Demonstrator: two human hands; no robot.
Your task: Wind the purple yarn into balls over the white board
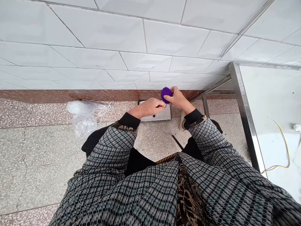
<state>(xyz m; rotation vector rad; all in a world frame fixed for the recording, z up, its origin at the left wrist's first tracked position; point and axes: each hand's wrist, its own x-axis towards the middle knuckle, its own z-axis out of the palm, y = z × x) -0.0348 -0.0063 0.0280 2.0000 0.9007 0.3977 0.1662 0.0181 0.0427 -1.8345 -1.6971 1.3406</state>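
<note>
My right hand (178, 99) is wrapped around a ball of purple yarn (166, 95), thumb across its front and fingers behind it. Just to the left and slightly lower, my left hand (154, 106) is closed in a pinch. A short purple strand runs from the ball down to its fingertips, where a bit of orange also shows, too small to name. Below both hands a shallow white box or tray (162, 116) with a dark rim lies on the floor. A small dark purple bit (154, 115) is in it.
Clear plastic bags (83, 122) with white cord (103, 110) lie on the speckled floor at left. A white tiled wall (131, 66) rises in front. At right stands a metal-framed white table (270, 103) with a yellow wire (285, 141). A shoe (182, 121) shows below my right wrist.
</note>
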